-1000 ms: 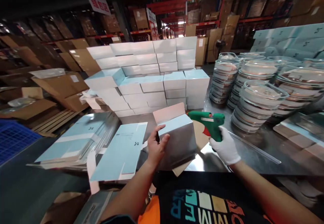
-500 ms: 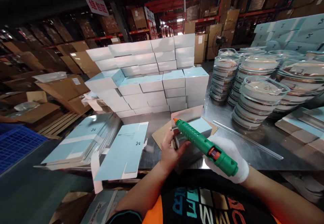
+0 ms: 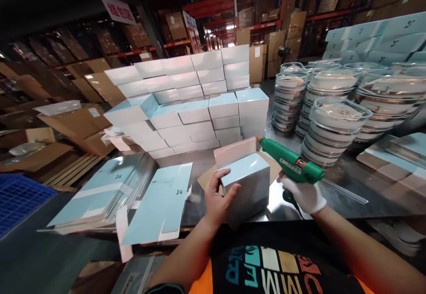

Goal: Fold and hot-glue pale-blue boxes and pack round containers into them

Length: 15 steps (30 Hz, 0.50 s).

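Note:
A light-blue carton [image 3: 248,187] stands on the metal table in front of me, its pale flap [image 3: 233,153] raised at the far side. My left hand [image 3: 218,194], bare, grips the carton's left end, fingers on top and thumb on the near face. In my right hand [image 3: 304,194], which wears a white glove, is a green glue gun [image 3: 289,161]. Its orange nozzle points left, near the right end of the raised flap. Brown cardboard [image 3: 206,176] lies partly hidden beneath the carton.
Behind the carton rises a wall of stacked white-and-blue boxes [image 3: 186,130]. Round clear containers [image 3: 333,130] stand piled at the right. Flattened light-blue cartons [image 3: 159,201] lie at the left, beside a blue crate [image 3: 23,201] lower down. A clear stick [image 3: 346,192] rests on the table.
My right hand has swung the glue gun rightward, from across the carton to its right side. More of the carton's top and near face now shows. My left hand stays on it.

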{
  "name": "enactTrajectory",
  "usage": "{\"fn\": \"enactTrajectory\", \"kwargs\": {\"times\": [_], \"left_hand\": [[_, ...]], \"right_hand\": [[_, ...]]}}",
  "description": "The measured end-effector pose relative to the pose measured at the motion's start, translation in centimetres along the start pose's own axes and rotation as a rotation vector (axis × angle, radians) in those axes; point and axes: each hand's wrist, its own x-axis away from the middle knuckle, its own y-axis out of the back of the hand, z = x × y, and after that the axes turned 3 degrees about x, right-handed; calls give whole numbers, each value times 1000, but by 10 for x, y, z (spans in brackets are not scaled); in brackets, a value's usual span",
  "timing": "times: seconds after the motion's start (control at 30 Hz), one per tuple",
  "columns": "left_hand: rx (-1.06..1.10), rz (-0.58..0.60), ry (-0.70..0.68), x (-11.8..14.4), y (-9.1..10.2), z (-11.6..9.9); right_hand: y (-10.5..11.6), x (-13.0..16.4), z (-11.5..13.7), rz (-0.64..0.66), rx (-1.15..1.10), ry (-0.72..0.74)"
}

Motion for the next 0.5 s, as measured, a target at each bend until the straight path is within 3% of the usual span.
{"fn": "enactTrajectory", "kwargs": {"times": [0.13,0.27,0.4,0.5], "left_hand": [[-12,-46,65,-4,7,6],[-66,-82,124,-10,16,12],[-32,-76,129,-16,23,14],[-34,-53,134,-18,21,15]], "right_hand": [[-10,-13,-14,92,-302,-253],[-17,-34,-28,166,-191,-423],[-7,-47,-34,35,-52,-354],[-10,-46,-19,-22,-61,-198]]}}
